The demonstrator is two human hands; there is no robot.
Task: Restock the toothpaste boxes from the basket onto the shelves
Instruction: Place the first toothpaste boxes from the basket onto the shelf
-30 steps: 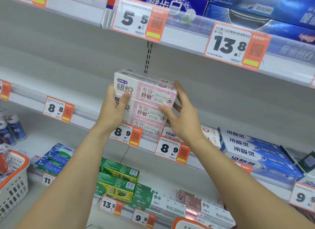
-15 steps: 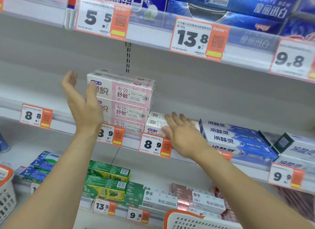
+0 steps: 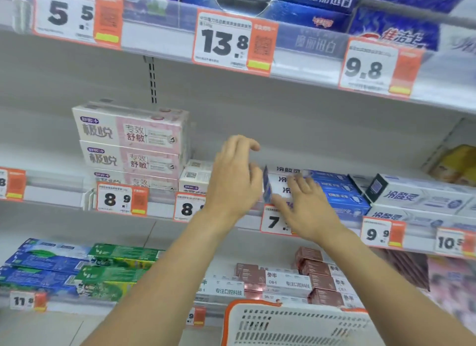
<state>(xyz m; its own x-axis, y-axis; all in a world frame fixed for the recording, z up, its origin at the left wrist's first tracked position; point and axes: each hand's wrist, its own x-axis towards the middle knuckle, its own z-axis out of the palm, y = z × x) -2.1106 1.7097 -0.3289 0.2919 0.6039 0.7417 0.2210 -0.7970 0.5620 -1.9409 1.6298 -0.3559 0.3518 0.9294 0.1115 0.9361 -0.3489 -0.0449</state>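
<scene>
Two bare forearms, entering from the lower edge of the frame and narrowing toward the middle. No sleeves, cuffs, gloves or watch in sight; wrists uncovered, without bands or rings. Left hand (image 3: 233,175) at centre frame, right hand (image 3: 307,206) just right of centre, both slightly motion-blurred. Fingernails short and unpainted where visible, on the left hand's fingers near centre.

Orange-and-white price tags clip along the shelf edges: "5.5" (image 3: 77,16), "13.8" (image 3: 233,43) and "9.8" (image 3: 377,68) on the upper rail; two "8.9" tags, one (image 3: 122,199) fully in view, on the middle rail; "11.8" (image 3: 27,300) lower left; slotted upright (image 3: 152,80) on the grey back panel.
</scene>
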